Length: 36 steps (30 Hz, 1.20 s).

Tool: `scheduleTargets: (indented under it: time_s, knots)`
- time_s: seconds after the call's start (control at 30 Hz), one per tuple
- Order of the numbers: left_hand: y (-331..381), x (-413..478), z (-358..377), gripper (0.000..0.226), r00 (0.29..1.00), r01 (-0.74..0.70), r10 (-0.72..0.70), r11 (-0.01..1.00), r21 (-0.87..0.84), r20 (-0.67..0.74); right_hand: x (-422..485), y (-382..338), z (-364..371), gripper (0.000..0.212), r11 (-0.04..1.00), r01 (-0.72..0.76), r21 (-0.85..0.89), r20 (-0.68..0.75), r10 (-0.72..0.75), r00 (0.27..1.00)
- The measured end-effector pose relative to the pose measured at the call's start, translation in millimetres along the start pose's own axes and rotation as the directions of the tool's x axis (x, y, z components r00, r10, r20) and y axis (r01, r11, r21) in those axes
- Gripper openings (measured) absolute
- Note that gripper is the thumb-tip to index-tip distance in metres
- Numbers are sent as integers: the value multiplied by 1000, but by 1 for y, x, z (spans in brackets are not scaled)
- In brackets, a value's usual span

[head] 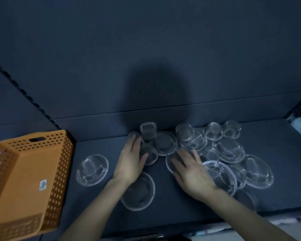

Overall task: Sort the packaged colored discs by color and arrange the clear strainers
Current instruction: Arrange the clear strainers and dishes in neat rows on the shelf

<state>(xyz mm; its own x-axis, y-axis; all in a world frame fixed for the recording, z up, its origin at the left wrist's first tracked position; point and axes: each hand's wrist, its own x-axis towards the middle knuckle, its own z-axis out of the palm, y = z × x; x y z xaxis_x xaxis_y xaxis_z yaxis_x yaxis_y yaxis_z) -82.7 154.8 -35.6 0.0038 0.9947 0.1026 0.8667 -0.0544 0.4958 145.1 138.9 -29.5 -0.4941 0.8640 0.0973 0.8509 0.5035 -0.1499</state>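
Several clear mesh strainers lie scattered on the dark mat (181,206). My left hand (129,161) reaches forward with straight fingers, its thumb touching a small round strainer (150,156). My right hand (191,173) lies flat, fingers spread, over another clear strainer (169,165) beside a white-rimmed one (222,176). One strainer (92,170) sits alone at the left, and a large one (137,192) lies under my left wrist. A small upright strainer (148,130) stands at the back. No colored discs show.
An orange perforated basket (26,181) stands tilted at the left, holding nothing. More strainers crowd the right side around a domed strainer (229,149). A dark wall rises behind the mat. Pale clutter lies past the mat's front right edge.
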Motion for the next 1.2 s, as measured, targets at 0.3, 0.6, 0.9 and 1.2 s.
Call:
scheduleTargets:
  time_s: [0.3, 0.6, 0.9, 1.2]
  knots:
    - [-79, -43, -48, 53, 888, 459, -448, 879, 131, -104, 27, -86, 28, 55, 897, 385, 217, 212, -428, 879]
    - [-68, -53, -33, 65, 953, 301, -301, 953, -12, 43, 18, -34, 22, 63, 947, 266, 179, 227, -303, 925]
    - [-99, -2, -64, 55, 908, 419, -417, 905, 71, -41, 25, -42, 21, 67, 956, 168, 240, 190, -216, 958]
    - [-51, 35, -29, 63, 998, 6, -5, 1000, -11, 59, 22, -40, 24, 65, 958, 143, 249, 167, -188, 968]
